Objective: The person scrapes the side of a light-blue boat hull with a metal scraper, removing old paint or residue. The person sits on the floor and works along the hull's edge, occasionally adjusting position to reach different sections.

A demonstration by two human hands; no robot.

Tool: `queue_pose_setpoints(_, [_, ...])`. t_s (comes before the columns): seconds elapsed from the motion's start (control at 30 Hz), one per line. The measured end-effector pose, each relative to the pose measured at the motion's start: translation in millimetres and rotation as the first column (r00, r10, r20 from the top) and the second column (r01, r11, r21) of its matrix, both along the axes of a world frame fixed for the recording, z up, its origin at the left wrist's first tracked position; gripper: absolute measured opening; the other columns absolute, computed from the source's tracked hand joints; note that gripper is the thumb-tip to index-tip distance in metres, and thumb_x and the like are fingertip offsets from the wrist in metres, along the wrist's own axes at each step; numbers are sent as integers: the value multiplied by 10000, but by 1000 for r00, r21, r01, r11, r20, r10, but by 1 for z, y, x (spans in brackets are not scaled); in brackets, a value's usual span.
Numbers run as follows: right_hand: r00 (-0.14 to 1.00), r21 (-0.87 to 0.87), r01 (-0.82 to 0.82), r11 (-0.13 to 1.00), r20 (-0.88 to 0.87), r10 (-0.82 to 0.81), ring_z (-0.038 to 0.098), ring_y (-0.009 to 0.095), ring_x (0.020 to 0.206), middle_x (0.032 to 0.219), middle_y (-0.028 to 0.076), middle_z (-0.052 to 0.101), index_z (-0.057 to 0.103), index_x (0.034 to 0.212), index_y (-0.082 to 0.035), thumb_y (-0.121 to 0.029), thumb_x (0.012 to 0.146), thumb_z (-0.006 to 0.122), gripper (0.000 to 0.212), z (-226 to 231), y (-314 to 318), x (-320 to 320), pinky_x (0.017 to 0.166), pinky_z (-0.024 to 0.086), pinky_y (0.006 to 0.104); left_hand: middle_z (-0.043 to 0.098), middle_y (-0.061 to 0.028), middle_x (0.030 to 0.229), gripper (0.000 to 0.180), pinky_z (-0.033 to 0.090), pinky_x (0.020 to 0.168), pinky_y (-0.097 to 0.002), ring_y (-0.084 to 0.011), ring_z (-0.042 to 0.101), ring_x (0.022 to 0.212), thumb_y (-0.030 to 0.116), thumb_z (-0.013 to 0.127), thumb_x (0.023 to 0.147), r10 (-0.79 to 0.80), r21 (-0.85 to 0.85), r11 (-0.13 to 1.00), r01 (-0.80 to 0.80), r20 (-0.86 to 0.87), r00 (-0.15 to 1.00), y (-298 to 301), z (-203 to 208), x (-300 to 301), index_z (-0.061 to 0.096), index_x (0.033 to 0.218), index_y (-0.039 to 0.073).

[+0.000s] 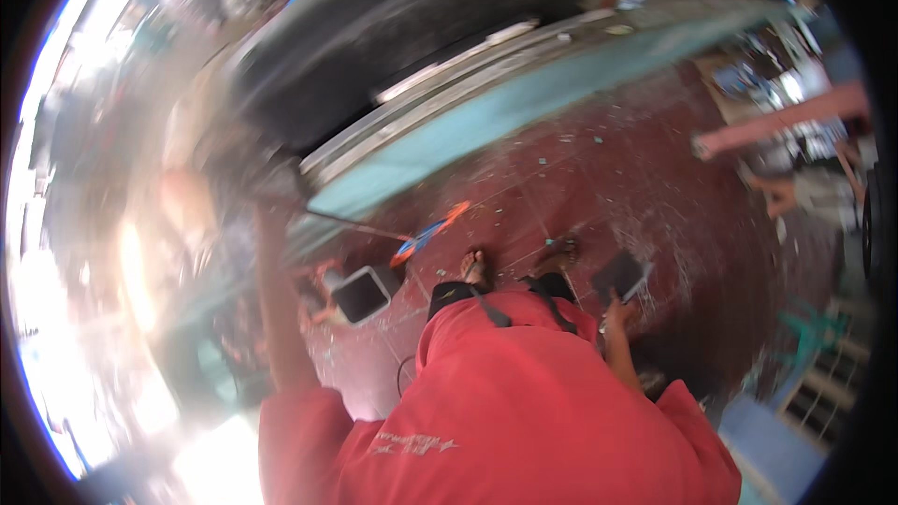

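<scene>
Stretched forward on the left, my left arm ends at my left hand [271, 194], smeared by blur and glare beside the end of a black curved bulk [365, 47]. A thin-handled broom [432, 232] with orange and blue bristles lies low over the floor. Its handle runs toward my left hand, but whether the fingers hold it is hidden in the blur. Down at my right side, my right hand [617, 311] is closed on the near edge of a dark, flat, square piece [617, 275] with a pale rim, held above the floor.
A pale blue ledge [468, 150] crosses ahead of my feet. Left of them stands a grey container [383, 292] with a dark inside or top. Small scraps litter the red tiled floor [599, 187]. A pinkish beam [786, 119] juts in at right, above a green object [812, 329].
</scene>
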State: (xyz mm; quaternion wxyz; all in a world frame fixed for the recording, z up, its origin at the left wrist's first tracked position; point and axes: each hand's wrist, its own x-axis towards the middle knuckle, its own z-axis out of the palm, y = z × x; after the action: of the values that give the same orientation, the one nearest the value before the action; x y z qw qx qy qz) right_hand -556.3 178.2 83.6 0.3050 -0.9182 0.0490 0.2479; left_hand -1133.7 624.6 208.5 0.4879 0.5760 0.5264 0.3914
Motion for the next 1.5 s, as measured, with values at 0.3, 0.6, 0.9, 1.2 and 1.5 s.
queue_pose_setpoints(0.3, [958, -181, 283, 942, -1, -288, 652, 311, 796, 1046, 208, 607, 555, 1115, 78, -335, 743, 763, 594, 7, -107, -51, 604, 616, 367, 635, -56, 1054, 224, 487, 688, -298, -149, 602, 936, 122, 606, 893, -53, -188, 981, 53, 2, 999, 82, -103, -5, 496, 1087, 114])
queue_pose_setpoints(0.6, [915, -69, 401, 914, 73, -396, 662, 290, 759, 1027, 214, 602, 575, 1051, 98, -308, 771, 740, 519, 22, -91, -79, 492, 562, 352, 590, -71, 785, 304, 448, 513, -275, -128, 563, 614, 212, 639, 866, 316, 37, 948, -316, -226, 921, 119, -115, 8, 531, 1054, -1])
queue_pose_setpoints(0.9, [807, 77, 567, 820, 152, -571, 604, 234, 576, 791, 150, 609, 606, 976, 42, -381, 719, 760, 518, -11, -121, -110, 457, 486, 364, 548, -214, 1039, 530, 493, 787, -468, -334, 564, 981, 294, 626, 829, 500, 185, 852, -489, -562, 659, 81, -62, 78, 446, 1148, -90])
queue_pose_setpoints(1.2, [942, 560, 292, 775, -309, -131, 517, 136, 462, 560, 56, 545, 586, 652, -31, -413, 713, 773, 430, 95, 30, -93, 404, 386, 297, 527, -184, 1280, 432, 351, 1036, -379, -295, 502, 1185, 292, 547, 943, -584, -30, 811, 584, -77, 808, -63, -43, 318, 512, 1262, 3])
queue_pose_setpoints(1.5, [928, 705, 151, 693, -343, 147, 437, 78, 430, 534, -14, 473, 605, 888, -54, -357, 809, 727, 335, 175, 64, -97, 411, 334, 258, 635, -64, 1055, 336, 481, 831, -315, -176, 615, 963, 217, 672, 870, -744, -523, 173, 835, 486, 459, -190, 64, 403, 579, 1126, 20])
